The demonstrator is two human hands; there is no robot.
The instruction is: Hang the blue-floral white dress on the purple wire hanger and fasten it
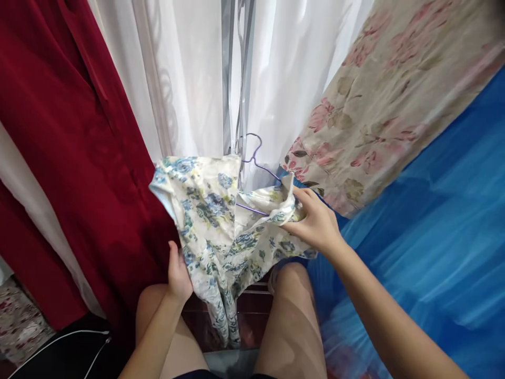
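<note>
A cream garment with blue flower print [221, 221] hangs on a thin purple wire hanger [255, 158] in front of me. My right hand [313, 221] pinches the garment's upper right edge, where the hanger's arm runs into the cloth. Lower down, my left hand [178, 273] grips the garment's left side, fingers hidden behind the fabric. The lower part of the garment droops between my knees.
A dark red curtain [67, 147] hangs at left, white sheer curtains [189, 73] behind. A pink floral cloth [394, 89] slopes at upper right above blue fabric [434, 237]. A black object with a white cable [74, 347] lies at lower left.
</note>
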